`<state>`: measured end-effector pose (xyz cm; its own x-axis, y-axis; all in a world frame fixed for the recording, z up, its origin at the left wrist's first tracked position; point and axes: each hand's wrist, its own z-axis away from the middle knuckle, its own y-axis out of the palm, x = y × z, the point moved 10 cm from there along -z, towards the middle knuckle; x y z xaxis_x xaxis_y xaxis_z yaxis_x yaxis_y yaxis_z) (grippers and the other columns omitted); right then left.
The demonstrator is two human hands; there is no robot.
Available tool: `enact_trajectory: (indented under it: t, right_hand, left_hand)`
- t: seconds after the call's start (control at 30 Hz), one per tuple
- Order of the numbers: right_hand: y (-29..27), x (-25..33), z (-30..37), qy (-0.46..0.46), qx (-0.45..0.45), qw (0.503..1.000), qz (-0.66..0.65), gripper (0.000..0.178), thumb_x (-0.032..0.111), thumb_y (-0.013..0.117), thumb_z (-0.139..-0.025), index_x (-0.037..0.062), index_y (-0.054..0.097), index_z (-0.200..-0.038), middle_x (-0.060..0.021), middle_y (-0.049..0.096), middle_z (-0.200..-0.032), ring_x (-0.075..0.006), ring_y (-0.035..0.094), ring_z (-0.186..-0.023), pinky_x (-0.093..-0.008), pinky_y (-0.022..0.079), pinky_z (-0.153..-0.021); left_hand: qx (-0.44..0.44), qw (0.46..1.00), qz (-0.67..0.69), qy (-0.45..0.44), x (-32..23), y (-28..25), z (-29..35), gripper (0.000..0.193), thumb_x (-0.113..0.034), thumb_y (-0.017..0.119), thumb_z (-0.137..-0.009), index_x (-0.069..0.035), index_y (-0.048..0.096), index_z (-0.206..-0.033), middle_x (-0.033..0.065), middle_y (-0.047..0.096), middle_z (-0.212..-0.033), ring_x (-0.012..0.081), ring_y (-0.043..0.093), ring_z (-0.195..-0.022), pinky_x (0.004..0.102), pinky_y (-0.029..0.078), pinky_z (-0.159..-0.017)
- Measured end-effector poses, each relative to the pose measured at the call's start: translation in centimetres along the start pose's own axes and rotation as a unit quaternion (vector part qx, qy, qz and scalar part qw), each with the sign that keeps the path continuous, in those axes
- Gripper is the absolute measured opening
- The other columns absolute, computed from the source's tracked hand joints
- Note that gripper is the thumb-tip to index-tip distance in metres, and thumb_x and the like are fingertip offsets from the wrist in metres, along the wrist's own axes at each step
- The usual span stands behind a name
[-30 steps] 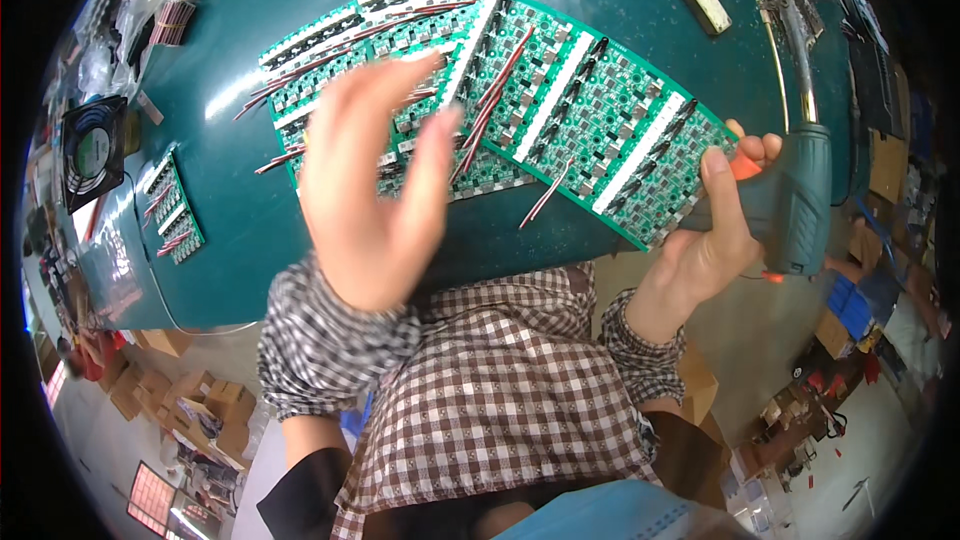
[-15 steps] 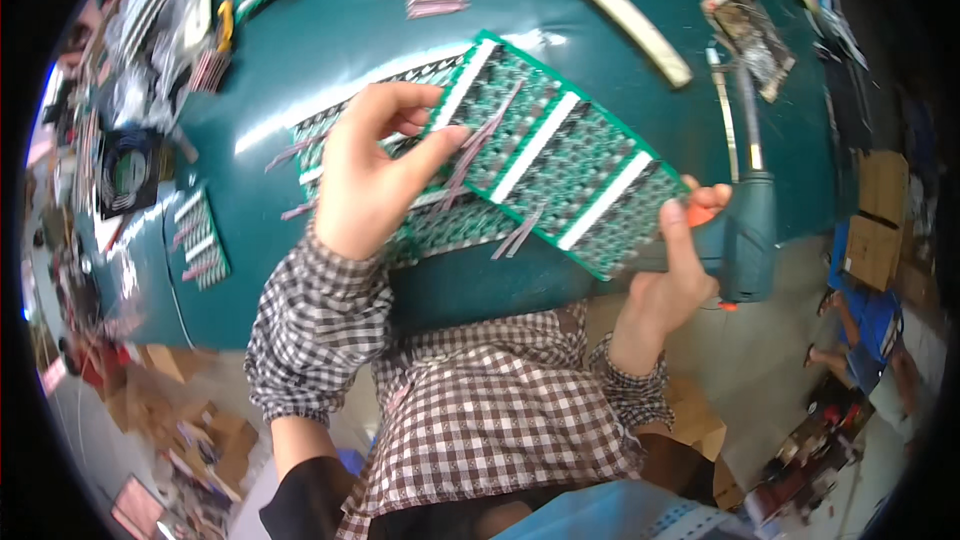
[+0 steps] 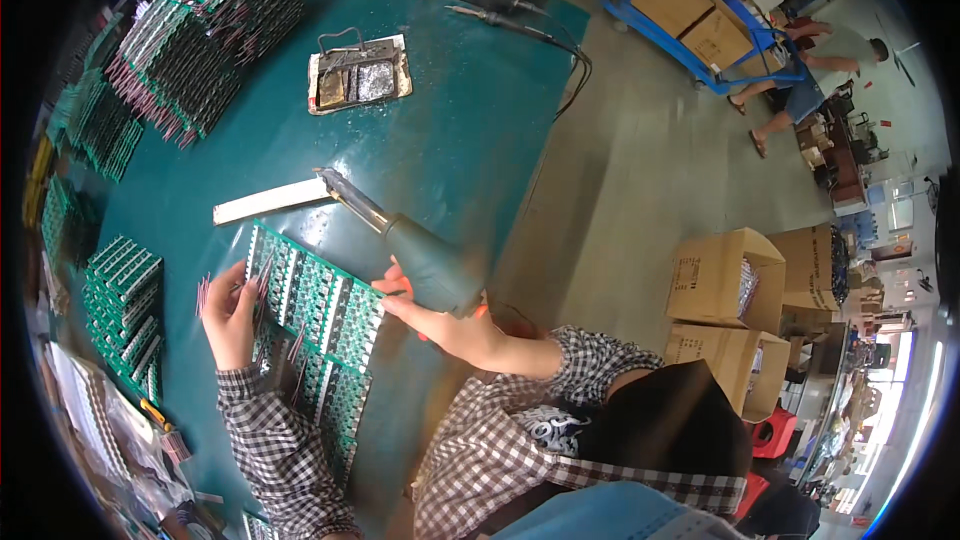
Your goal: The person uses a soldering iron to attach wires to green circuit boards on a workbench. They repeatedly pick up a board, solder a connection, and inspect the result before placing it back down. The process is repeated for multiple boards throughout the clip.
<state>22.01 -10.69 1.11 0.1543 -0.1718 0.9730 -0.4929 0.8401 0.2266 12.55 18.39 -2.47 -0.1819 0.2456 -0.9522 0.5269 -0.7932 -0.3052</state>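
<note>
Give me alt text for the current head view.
A person's right hand holds a green-handled soldering tool by the right edge of a green circuit board; the left hand is at its left edge, beside thin wires. Stacked boards stand on the teal table.

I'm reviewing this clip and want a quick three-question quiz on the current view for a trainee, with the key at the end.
1. Which hand is at the green tool?
2. True or false: the left hand rests on the blue cart.
3. Which thing lies nearest the tool's tip? A) a cup; B) a pale strip; C) a pillow.

Key:
1. The right hand.
2. False; it is at the left side of the circuit board.
3. B.
</note>
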Motion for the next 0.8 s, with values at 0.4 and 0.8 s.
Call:
enact_trajectory:
  t: [0.4,0.8]
  right_hand:
    - [0.1,0.2,-0.1,0.012,0.003,1.000,-0.023,0.028,0.010,0.067,-0.086,0.0001,0.056,-0.110,-0.0087,0.066,-0.100,-0.0137,0.066,-0.091,-0.0235,0.054,-0.062]
    - [-0.6,-0.5,-1.6,-0.003,0.076,0.991,-0.106,0.024,0.010,0.063,-0.089,0.0012,0.055,-0.109,-0.0059,0.063,-0.096,-0.0179,0.065,-0.095,-0.0298,0.051,-0.083]
  left_hand:
    - [-0.064,0.995,-0.058,0.058,-0.8,-0.9,1.5,0.029,-0.004,0.060,-0.088,0.003,0.059,-0.117,0.0057,0.064,-0.106,0.0086,0.059,-0.088,0.0211,0.047,-0.076]
    - [-0.095,0.983,-0.144,0.060,-1.6,0.1,2.1,0.024,-0.005,0.062,-0.086,0.003,0.061,-0.109,0.0087,0.061,-0.096,0.0156,0.058,-0.090,0.0268,0.046,-0.081]
